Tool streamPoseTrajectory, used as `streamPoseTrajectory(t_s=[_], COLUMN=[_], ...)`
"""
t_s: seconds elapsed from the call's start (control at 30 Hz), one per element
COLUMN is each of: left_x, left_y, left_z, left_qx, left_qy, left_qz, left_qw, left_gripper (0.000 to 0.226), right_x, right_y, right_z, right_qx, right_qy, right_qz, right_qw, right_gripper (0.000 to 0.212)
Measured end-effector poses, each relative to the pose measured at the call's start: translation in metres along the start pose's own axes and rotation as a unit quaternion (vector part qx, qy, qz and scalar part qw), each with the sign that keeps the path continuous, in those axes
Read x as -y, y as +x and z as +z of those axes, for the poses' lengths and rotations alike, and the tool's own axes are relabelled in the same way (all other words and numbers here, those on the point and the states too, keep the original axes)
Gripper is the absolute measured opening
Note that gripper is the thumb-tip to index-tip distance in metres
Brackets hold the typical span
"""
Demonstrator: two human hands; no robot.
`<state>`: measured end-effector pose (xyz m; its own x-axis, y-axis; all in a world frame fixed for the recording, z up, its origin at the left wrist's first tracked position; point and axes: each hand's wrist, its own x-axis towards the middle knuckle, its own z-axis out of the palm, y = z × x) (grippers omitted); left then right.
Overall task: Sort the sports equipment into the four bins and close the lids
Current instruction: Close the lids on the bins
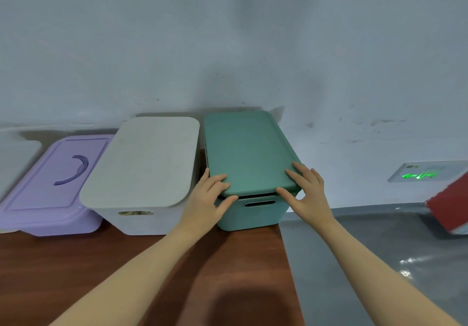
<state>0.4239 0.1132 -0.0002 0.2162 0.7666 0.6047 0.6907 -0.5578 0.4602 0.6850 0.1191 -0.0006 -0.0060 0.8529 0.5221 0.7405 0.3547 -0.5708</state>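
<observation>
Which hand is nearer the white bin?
Left. The left hand grips the green lid's near-left corner, right beside the white bin; the right hand is at the far corner.

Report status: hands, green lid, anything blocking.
Left hand and right hand grip green lid's near corners. Lid on green bin, front edge not seated. Nothing blocking.
</observation>
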Motion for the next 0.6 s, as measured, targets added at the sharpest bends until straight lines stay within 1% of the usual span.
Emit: streamPoseTrajectory(t_s=[0.17, 0.33, 0.43, 0.5, 0.6], left_x=[0.003, 0.004, 0.010, 0.011, 0.015], left_y=[-0.014, -0.011, -0.017, -0.017, -0.015], left_z=[0.005, 0.005, 0.003, 0.000, -0.005], left_qx=[0.016, 0.021, 0.032, 0.036, 0.046], left_qy=[-0.001, 0.015, 0.050, 0.054, 0.056], left_qz=[-0.013, -0.001, -0.009, -0.013, -0.007], left_qw=[1.000, 1.000, 0.998, 0.998, 0.997], left_gripper=[0.057, 0.055, 0.053, 0.056, 0.057], right_x=[-0.004, -0.004, 0.000, 0.005, 0.011], right_y=[-0.012, -0.015, -0.015, -0.015, -0.016], right_z=[0.004, 0.004, 0.006, 0.009, 0.013], right_qx=[0.044, 0.070, 0.062, 0.041, 0.024], right_qy=[-0.002, 0.018, 0.008, -0.004, -0.013], right_qz=[0.024, 0.063, 0.045, 0.028, 0.028], right_qw=[0.999, 0.995, 0.997, 0.999, 0.999], right_gripper=[0.065, 0.062, 0.061, 0.063, 0.063])
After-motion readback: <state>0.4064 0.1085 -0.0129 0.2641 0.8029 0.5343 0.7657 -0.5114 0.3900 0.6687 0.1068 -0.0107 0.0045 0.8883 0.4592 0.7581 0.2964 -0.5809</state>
